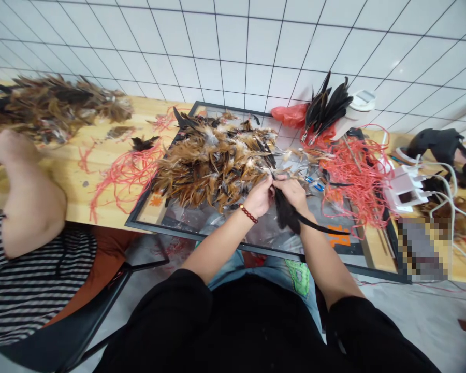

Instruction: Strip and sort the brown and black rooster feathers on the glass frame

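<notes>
brown feather pile [213, 166]: heaped, too small to tell whether finished | black feather bunch [289, 215]: just right of pile, judged mid-work | left hand [261, 197], right hand [293, 194]: fingertips pinched together on bunch | red strands [361, 178]: right of pile, loose, judged yet unused

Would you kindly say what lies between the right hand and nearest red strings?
Blue snips, apparently, lie between the right hand and red strings in the head view.
</notes>
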Available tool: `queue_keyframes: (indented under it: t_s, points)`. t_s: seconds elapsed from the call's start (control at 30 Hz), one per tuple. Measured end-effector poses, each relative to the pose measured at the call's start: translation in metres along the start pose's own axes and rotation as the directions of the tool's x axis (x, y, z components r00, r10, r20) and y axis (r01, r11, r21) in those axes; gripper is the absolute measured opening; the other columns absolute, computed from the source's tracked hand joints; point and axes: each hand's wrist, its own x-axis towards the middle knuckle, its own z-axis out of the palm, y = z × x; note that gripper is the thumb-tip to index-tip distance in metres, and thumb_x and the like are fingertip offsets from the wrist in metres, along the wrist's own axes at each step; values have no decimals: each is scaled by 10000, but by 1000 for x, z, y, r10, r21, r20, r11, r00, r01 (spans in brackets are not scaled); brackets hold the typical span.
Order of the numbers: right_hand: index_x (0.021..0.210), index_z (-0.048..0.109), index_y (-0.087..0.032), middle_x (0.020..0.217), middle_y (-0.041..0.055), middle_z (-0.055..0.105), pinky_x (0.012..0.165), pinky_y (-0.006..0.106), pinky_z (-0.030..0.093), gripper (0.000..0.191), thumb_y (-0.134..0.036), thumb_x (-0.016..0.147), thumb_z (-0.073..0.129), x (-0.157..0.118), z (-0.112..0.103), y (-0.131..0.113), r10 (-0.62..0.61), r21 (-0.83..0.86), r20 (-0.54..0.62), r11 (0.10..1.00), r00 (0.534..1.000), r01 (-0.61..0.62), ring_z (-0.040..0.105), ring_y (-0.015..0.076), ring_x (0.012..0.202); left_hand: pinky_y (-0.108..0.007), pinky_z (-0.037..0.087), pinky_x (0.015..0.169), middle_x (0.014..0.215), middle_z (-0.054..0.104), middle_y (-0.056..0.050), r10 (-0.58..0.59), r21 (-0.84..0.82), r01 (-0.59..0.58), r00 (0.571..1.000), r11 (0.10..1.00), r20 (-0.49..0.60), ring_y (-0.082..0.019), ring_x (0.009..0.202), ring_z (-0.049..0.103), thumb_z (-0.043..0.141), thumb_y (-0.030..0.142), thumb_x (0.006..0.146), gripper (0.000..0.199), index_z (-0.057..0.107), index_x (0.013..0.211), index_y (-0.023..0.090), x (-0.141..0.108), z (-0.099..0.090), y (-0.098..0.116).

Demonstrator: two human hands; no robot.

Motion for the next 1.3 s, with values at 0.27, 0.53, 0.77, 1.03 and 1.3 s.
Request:
queue_keyframes:
  t_s: [0.27,0.53,0.77,1.03,1.3]
  points:
    - [1281,624,-221,1112,128,695,858,403,527,365,-317,968,465,5,-10,-12,54,23,-211,998,976,-51,650,225,997,-168,397,489,585,442,53,-75,-228,55,994,972,-80,-52,469,437,511,341,971,265,499,776,163,-2,-4,15]
    - [1275,644,-261,1246,89,693,1015,453,499,417,-470,1000,409,9,-16,-11,214,320,-152,934,965,-156,652,229,1121,-122,250,378,598,433,67,-219,174,191,962,966,161,-16,396,322,656,447,874,325,506,826,163,-12,0,4]
    - [1204,703,-252,1169,76,748,981,437,542,447,-549,962,472,7,-9,-8,343,572,29,765,939,-297,705,238,1075,-130,230,368,574,455,68,-167,232,137,979,963,116,-20,373,321,622,407,901,296,456,806,180,-8,0,-1]
    - [1214,707,-282,1303,61,691,1130,470,434,431,-542,963,471,11,-19,-11,245,533,-60,827,968,-177,608,243,1262,-125,194,376,593,458,64,-168,223,135,977,965,132,-12,376,302,610,413,910,301,446,809,182,-7,0,0]
    - [1192,712,-278,1185,64,728,976,426,512,506,-640,873,561,11,-14,-2,453,723,72,590,889,-359,674,226,1023,-131,172,374,567,379,83,-175,248,132,972,960,160,-5,363,251,521,422,958,296,518,846,148,-9,0,2]
